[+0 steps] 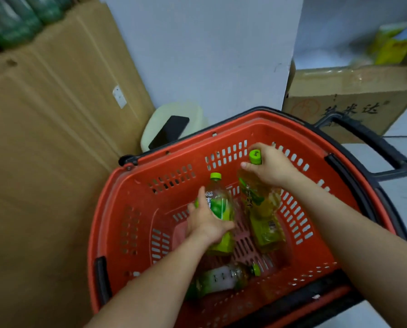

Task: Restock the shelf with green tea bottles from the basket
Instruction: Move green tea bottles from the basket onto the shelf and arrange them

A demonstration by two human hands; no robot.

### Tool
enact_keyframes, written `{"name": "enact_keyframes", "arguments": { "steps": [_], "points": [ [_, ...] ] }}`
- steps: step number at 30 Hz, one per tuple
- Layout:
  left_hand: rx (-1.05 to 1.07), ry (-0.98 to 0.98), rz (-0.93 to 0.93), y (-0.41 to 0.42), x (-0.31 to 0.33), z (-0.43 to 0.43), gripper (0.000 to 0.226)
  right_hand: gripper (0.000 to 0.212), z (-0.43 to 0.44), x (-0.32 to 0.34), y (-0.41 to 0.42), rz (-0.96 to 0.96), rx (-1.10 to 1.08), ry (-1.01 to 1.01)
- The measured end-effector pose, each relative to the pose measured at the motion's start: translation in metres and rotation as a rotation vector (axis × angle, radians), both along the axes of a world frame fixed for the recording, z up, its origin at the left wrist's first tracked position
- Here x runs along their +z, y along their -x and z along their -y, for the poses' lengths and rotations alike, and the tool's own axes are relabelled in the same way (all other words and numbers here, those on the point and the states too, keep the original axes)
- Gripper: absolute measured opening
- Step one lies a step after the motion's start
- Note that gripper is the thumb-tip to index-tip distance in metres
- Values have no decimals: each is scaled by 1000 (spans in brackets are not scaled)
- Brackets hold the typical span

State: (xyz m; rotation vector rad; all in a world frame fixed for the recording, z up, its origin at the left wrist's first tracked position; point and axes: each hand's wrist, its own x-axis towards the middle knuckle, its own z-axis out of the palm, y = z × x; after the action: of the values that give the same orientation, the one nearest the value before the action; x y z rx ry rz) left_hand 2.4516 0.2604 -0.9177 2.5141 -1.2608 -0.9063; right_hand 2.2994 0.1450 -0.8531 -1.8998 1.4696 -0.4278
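Observation:
A red plastic basket with black handles stands on the floor below me. Inside it, my left hand wraps around the middle of a green tea bottle with a green cap and label. My right hand grips the neck of a second green tea bottle, just under its green cap, and the bottle stands nearly upright. A third bottle lies on its side on the basket floor near me, partly hidden by my left forearm.
Flattened cardboard leans against the wall on the left, with green bottles above it. A pale container with a black phone on top stands behind the basket. A cardboard box sits at the right.

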Motion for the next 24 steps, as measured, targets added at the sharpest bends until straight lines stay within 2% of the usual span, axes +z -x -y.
{"name": "enact_keyframes", "arguments": {
  "steps": [4,10,13,18,21,24],
  "points": [
    [54,157,7,-14,66,-50,122,58,-28,37,-19,62,106,61],
    [161,564,-10,-33,167,-142,124,47,-78,136,-47,350,225,220],
    [215,742,27,-45,222,-192,123,46,-114,192,-63,545,253,218],
    [344,964,165,-64,301,-286,121,45,-189,265,-100,843,309,188],
    [435,1084,263,-77,337,-349,122,29,-242,302,-133,973,480,154],
    [517,1122,417,-93,363,-408,123,23,-300,330,-166,1027,639,132]
  ]
}}
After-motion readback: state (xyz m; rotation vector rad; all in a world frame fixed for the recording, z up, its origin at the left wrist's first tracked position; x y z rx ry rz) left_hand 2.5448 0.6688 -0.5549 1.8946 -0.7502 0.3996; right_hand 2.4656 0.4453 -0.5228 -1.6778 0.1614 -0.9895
